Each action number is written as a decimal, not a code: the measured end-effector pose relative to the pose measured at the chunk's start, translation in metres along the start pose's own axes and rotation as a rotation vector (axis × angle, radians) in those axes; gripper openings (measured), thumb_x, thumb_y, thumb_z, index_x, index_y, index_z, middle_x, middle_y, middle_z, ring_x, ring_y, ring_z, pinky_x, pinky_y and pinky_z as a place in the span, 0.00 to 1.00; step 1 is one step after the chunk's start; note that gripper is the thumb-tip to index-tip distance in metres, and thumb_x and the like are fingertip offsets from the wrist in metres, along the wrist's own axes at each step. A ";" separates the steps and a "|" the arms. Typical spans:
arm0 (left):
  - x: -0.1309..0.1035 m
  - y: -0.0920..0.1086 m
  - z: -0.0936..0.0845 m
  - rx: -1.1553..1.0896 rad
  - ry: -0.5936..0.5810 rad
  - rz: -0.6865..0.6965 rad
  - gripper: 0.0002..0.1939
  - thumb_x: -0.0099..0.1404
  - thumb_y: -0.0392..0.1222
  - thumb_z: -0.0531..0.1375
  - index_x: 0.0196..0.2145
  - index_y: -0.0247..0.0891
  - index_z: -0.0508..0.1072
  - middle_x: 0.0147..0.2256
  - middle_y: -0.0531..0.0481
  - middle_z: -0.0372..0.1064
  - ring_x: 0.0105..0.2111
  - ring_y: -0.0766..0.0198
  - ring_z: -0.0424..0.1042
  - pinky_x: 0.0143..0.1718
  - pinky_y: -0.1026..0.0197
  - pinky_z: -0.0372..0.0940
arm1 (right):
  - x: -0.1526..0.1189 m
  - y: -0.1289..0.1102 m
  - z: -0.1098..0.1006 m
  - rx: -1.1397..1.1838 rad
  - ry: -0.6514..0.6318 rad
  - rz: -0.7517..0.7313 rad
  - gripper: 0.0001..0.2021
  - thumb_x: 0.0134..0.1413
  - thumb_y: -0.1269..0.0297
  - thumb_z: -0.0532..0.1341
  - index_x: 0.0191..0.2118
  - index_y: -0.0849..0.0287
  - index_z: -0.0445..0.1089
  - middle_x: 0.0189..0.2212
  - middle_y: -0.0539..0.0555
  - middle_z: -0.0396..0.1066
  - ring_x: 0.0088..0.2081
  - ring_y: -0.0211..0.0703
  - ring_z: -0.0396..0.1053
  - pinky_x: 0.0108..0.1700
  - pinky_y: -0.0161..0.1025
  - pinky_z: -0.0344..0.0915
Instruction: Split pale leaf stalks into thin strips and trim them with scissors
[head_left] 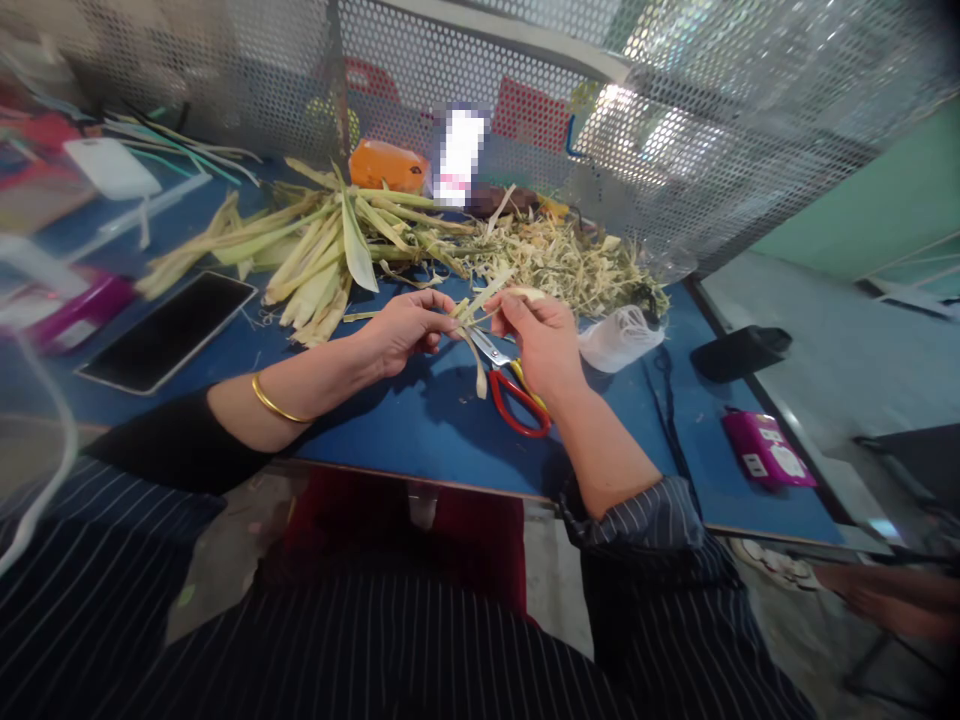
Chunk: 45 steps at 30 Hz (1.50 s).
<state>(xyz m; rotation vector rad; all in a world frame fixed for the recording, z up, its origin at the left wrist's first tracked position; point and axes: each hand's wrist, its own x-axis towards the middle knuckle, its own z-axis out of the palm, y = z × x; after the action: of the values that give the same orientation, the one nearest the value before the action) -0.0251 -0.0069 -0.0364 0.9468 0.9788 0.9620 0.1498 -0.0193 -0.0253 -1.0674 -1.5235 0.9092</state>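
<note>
My left hand (405,330) and my right hand (538,335) meet above the blue table (420,420), both pinching a small bundle of pale leaf strips (474,310). One strip hangs down from between the fingers. Red-handled scissors (514,395) lie on the table just under my right hand. A pile of long green-yellow leaves (315,250) lies beyond my left hand. A heap of dry shredded leaf scraps (562,265) sits beyond my right hand.
A dark phone (169,330) lies at the left, a white thread spool (619,338) to the right of my right hand, a pink box (765,450) near the right edge, a black pouch (739,352). A perforated metal screen (675,130) backs the table.
</note>
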 end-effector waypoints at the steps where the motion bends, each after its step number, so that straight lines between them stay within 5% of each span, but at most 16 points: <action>1: 0.000 -0.001 0.000 0.000 0.000 -0.006 0.11 0.49 0.27 0.63 0.27 0.37 0.66 0.20 0.52 0.69 0.14 0.76 0.55 0.19 0.69 0.52 | 0.000 0.001 0.001 0.008 -0.009 0.016 0.13 0.57 0.53 0.57 0.30 0.56 0.73 0.23 0.48 0.65 0.27 0.35 0.63 0.33 0.36 0.63; 8: 0.000 -0.002 0.001 0.027 0.023 -0.008 0.09 0.52 0.29 0.64 0.27 0.36 0.67 0.21 0.52 0.70 0.13 0.77 0.53 0.18 0.68 0.52 | 0.000 0.005 0.000 -0.170 -0.158 0.107 0.13 0.49 0.66 0.58 0.16 0.59 0.63 0.14 0.45 0.57 0.21 0.32 0.54 0.25 0.34 0.51; 24: -0.007 -0.003 0.012 0.249 0.109 0.174 0.08 0.53 0.29 0.64 0.29 0.34 0.68 0.20 0.52 0.70 0.16 0.74 0.61 0.18 0.67 0.54 | -0.001 0.020 0.007 -0.210 -0.112 0.229 0.12 0.43 0.67 0.56 0.14 0.59 0.66 0.10 0.44 0.54 0.17 0.31 0.51 0.22 0.34 0.46; 36: -0.004 -0.010 0.007 0.349 0.041 0.233 0.10 0.52 0.31 0.65 0.34 0.35 0.71 0.22 0.51 0.72 0.16 0.74 0.61 0.18 0.67 0.55 | 0.001 0.019 0.005 -0.330 -0.244 0.085 0.16 0.53 0.62 0.56 0.17 0.59 0.65 0.14 0.47 0.59 0.21 0.34 0.55 0.27 0.35 0.50; 42: -0.003 -0.012 0.004 0.496 -0.008 0.265 0.06 0.52 0.35 0.64 0.30 0.32 0.78 0.22 0.51 0.71 0.16 0.74 0.60 0.18 0.67 0.57 | 0.000 0.013 0.001 -0.549 -0.037 -0.084 0.10 0.54 0.56 0.61 0.35 0.58 0.67 0.20 0.45 0.66 0.24 0.36 0.60 0.31 0.36 0.54; 45: -0.003 -0.013 0.003 0.558 -0.064 0.282 0.07 0.52 0.36 0.63 0.29 0.32 0.79 0.23 0.51 0.71 0.17 0.73 0.61 0.19 0.67 0.58 | -0.001 0.013 0.001 -0.593 -0.067 -0.144 0.08 0.55 0.58 0.61 0.33 0.57 0.69 0.21 0.46 0.65 0.24 0.36 0.59 0.31 0.36 0.54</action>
<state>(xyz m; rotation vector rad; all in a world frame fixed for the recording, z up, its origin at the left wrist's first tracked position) -0.0206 -0.0142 -0.0475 1.6064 1.1014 0.8963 0.1510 -0.0161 -0.0374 -1.3243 -1.9606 0.3961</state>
